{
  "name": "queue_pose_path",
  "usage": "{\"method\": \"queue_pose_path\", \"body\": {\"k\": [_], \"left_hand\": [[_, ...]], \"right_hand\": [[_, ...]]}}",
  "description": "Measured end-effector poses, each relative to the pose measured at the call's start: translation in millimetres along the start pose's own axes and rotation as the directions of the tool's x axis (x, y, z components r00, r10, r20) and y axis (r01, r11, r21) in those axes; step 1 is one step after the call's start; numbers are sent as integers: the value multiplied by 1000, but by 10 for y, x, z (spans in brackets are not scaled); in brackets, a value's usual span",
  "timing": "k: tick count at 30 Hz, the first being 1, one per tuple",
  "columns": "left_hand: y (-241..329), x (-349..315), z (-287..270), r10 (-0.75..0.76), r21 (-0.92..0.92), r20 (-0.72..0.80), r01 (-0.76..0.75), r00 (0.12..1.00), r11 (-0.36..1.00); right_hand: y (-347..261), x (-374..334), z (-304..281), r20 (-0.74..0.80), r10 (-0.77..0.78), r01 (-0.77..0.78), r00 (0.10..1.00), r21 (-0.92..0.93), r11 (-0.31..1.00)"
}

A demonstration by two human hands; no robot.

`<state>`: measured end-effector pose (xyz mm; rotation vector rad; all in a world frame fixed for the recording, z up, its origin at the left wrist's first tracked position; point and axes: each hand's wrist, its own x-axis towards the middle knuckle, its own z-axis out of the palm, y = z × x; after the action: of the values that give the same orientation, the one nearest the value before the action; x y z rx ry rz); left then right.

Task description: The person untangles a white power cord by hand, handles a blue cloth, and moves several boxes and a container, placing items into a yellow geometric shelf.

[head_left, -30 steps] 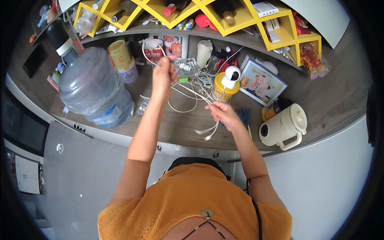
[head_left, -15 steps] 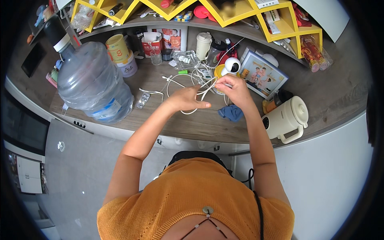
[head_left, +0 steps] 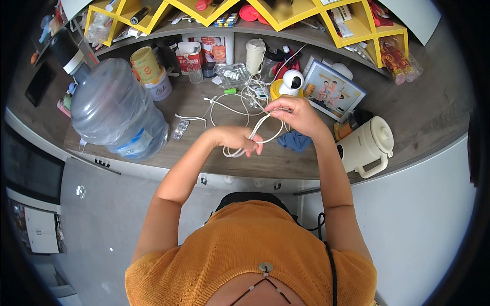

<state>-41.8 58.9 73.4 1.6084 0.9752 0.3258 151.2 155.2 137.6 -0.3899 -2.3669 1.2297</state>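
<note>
Left hand (head_left: pixel 236 138) is curling, partly closed, around the lower strands of a looped white cable (head_left: pixel 260 123); right hand (head_left: pixel 297 114) is pinching the cable's upper part between thumb and fingers; the loops are spanning both hands above the desk (head_left: pixel 189 102), near a blue cloth (head_left: pixel 294 141) lying there

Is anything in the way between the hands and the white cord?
Nothing I can see: the left hand and right hand both hold the looped white cord. The crumpled blue cloth is close by, but not between them.
</note>
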Motion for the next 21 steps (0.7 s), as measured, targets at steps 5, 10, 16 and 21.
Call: {"method": "queue_pose_path", "body": {"k": [5, 10, 16, 21], "left_hand": [[221, -97, 149, 159, -522, 204, -30, 966, 853], [6, 36, 70, -164, -264, -38, 149, 986, 953], [-62, 151, 191, 163, 269, 26, -164, 986, 949], [306, -20, 127, 2, -65, -144, -11, 990, 998]], "right_hand": [[186, 40, -27, -74, -93, 94, 993, 6, 996], [-16, 8, -33, -59, -108, 96, 992, -175, 980], [51, 148, 138, 218, -69, 47, 974, 104, 993], [599, 170, 210, -99, 147, -128, 984, 172, 977]]}}
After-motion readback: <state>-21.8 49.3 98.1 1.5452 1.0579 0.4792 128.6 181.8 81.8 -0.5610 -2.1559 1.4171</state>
